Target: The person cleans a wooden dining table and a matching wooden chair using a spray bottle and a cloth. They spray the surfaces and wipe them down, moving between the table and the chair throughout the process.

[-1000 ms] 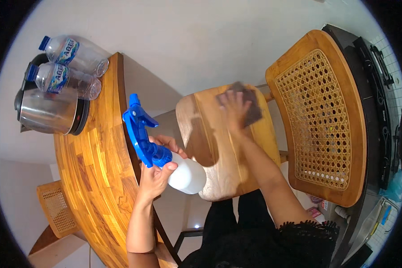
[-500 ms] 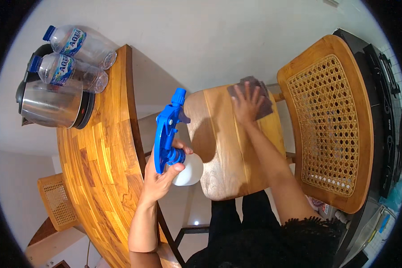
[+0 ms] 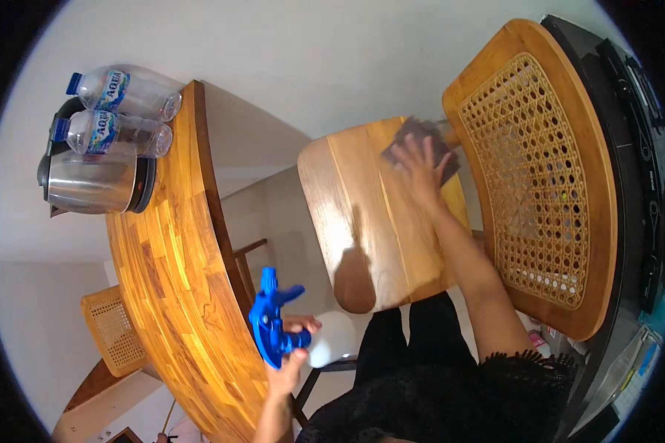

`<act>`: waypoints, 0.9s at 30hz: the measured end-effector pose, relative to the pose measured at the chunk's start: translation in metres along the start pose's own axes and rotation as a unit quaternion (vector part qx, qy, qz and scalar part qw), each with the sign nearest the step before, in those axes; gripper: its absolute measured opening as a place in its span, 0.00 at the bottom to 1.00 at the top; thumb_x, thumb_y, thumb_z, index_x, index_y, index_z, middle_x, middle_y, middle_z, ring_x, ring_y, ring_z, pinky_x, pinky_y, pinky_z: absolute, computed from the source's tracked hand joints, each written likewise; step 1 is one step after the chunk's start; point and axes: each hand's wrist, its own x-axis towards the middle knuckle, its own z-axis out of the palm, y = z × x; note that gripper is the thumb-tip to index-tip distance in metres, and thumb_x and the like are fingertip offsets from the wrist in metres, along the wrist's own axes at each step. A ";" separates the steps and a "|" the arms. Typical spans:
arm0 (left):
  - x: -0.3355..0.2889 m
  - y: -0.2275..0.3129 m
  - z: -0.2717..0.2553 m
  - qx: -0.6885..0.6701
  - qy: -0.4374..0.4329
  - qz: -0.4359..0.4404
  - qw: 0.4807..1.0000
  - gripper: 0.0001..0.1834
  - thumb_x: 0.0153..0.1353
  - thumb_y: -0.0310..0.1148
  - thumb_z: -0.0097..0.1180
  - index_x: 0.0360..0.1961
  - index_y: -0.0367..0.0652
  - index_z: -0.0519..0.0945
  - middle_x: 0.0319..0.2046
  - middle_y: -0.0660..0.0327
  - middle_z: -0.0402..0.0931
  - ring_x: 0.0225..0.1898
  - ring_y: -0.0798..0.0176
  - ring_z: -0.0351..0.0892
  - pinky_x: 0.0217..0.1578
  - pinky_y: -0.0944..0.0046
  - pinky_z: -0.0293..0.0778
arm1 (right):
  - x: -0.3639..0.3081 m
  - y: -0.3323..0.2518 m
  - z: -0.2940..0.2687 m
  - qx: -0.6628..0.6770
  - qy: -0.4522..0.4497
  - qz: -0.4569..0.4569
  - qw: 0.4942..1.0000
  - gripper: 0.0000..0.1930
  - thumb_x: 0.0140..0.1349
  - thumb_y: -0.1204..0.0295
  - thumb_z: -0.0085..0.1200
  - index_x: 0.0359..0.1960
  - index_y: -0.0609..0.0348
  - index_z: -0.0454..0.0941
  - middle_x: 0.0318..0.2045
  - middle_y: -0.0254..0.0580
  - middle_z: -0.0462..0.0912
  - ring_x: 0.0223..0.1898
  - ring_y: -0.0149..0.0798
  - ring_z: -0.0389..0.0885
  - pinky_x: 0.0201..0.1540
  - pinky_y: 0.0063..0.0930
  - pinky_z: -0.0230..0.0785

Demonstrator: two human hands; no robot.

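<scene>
A spray bottle with a white body (image 3: 331, 341) and a blue trigger head is gripped round its neck by my left hand (image 3: 287, 373). It hangs low between the table and the chair, nozzle pointing away from me. On the far right part of the wooden chair seat (image 3: 369, 199), my right hand (image 3: 423, 177) presses flat with fingers spread. Beneath its palm and fingers lies a grey-brown cloth (image 3: 448, 156), slightly blurred. The bottle and hand cast a dark shadow on the near left of the seat.
The chair's cane backrest (image 3: 528, 181) rises at the right, before a dark shelf. Left, a wooden table (image 3: 174, 295) carries a metal kettle (image 3: 92, 181) and two clear plastic bottles (image 3: 144, 133) with blue caps. Another cane chair (image 3: 114, 328) stands beyond it.
My left hand has drawn the spray bottle down toward me, away from the seat. My right hand and the cloth remain at the seat's far right, shifted slightly. The view has turned a little.
</scene>
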 end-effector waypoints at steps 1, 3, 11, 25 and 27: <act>-0.018 -0.009 -0.003 0.017 0.015 -0.007 1.000 0.25 0.53 0.44 0.61 0.45 0.42 0.66 0.36 0.53 0.71 0.43 0.52 0.72 0.54 0.43 0.61 | 0.003 0.008 -0.004 0.025 0.014 0.028 0.999 0.21 0.60 0.68 0.44 0.55 0.29 0.70 0.65 0.27 0.58 0.66 0.49 0.48 0.61 0.72 0.29; -0.043 -0.021 0.000 0.024 0.043 -0.030 0.998 0.24 0.55 0.45 0.60 0.44 0.43 0.66 0.36 0.54 0.71 0.43 0.52 0.72 0.56 0.43 0.59 | -0.016 0.002 0.001 -0.007 0.019 -0.010 1.000 0.20 0.61 0.67 0.42 0.54 0.27 0.70 0.66 0.27 0.54 0.69 0.48 0.42 0.61 0.71 0.27; -0.073 -0.011 0.001 0.191 -0.003 -0.037 0.981 0.24 0.51 0.48 0.63 0.35 0.40 0.68 0.39 0.49 0.75 0.53 0.48 0.71 0.59 0.46 0.56 | -0.167 -0.104 -0.023 0.128 -0.136 -0.349 0.918 0.21 0.56 0.70 0.49 0.51 0.30 0.71 0.64 0.27 0.59 0.68 0.43 0.47 0.63 0.67 0.34; -0.122 -0.009 -0.031 0.294 0.032 -0.002 0.955 0.36 0.47 0.58 0.60 0.43 0.35 0.68 0.46 0.46 0.73 0.45 0.56 0.78 0.51 0.51 0.67 | -0.221 -0.123 -0.068 0.105 -0.205 -0.203 0.952 0.23 0.53 0.70 0.49 0.53 0.35 0.71 0.65 0.28 0.57 0.68 0.44 0.47 0.65 0.63 0.34; -0.118 0.000 -0.029 0.353 0.015 -0.018 0.935 0.38 0.49 0.62 0.55 0.44 0.35 0.70 0.40 0.51 0.77 0.44 0.57 0.78 0.59 0.46 0.56 | -0.239 -0.125 -0.059 0.192 -0.177 -0.248 0.933 0.23 0.53 0.69 0.50 0.53 0.35 0.71 0.65 0.27 0.57 0.68 0.41 0.47 0.65 0.63 0.34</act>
